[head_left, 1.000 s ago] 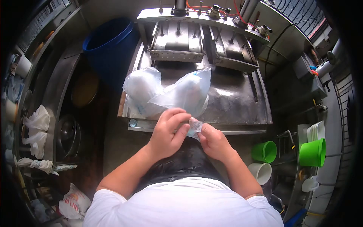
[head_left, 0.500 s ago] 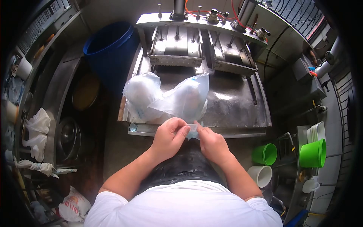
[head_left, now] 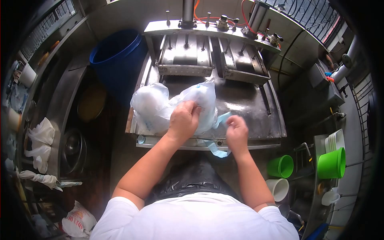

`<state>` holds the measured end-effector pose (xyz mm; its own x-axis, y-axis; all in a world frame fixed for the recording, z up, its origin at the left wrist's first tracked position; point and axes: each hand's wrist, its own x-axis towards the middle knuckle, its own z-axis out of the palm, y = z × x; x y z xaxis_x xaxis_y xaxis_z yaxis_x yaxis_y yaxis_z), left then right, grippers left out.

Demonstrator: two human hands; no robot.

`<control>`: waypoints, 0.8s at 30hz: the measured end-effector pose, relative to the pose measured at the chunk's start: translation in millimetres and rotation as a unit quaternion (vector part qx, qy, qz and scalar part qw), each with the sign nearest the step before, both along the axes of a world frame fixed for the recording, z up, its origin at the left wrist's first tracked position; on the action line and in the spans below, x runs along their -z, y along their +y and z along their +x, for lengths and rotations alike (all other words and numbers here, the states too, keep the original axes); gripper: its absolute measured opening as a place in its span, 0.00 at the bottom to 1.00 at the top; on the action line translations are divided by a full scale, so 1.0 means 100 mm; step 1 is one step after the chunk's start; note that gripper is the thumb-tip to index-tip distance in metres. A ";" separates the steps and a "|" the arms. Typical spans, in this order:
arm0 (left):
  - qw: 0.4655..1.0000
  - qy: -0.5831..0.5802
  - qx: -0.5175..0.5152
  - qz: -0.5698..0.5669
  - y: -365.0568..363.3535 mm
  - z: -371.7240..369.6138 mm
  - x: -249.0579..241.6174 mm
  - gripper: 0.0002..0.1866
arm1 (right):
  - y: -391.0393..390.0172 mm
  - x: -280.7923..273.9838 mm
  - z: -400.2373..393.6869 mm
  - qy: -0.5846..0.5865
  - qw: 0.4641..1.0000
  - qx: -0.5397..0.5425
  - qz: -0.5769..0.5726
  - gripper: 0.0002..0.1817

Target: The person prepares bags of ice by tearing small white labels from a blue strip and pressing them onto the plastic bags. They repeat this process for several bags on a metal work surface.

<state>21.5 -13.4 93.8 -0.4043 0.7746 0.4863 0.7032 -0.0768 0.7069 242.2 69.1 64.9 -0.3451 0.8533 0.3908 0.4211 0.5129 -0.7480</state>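
Note:
Two bulging translucent white plastic bags, a left one (head_left: 149, 105) and a right one (head_left: 206, 98), lie side by side on the metal table (head_left: 252, 124). My left hand (head_left: 185, 120) is closed at the near side of the right bag, thumb and fingers pinched against its plastic. What exactly sits between those fingertips is partly hidden. To its right, my right hand (head_left: 237, 134) is closed on a light blue plastic strip (head_left: 218, 152), slightly blurred. One part of this strip loops below the table edge; another rises beside the right bag. The contents of both bags cannot be made out.
Behind the bags stand two perforated metal press frames (head_left: 185, 71) under a steel crossbar (head_left: 168, 27). A blue barrel (head_left: 116, 56) is at the back left. Green buckets (head_left: 331, 164) and a white bucket (head_left: 279, 188) are at right; a shelf with white bags (head_left: 41, 138) is at left.
Both hands were close together at the table's front edge, holding thin plastic. They have moved apart: left hand up onto the right bag, right hand outward with the blue strip, now unfurled.

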 end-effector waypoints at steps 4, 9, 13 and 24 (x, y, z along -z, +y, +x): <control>1.000 -0.011 0.006 -0.009 0.01 0.01 -0.03 0.09 | 0.36 -0.23 -0.19 0.066 0.985 0.093 0.129 0.09; 0.999 -0.024 0.009 -0.034 0.03 0.00 -0.07 0.09 | 0.57 -0.25 -0.67 0.002 0.986 -0.121 0.116 0.49; 0.997 -0.002 0.002 -0.073 0.06 -0.07 0.00 0.13 | 0.77 -0.29 -0.90 0.028 0.961 -0.275 0.015 0.43; 0.987 -0.036 -0.073 -0.136 -0.05 -0.26 -0.15 0.19 | 0.64 -0.34 -1.09 -0.005 0.965 -0.260 0.021 0.29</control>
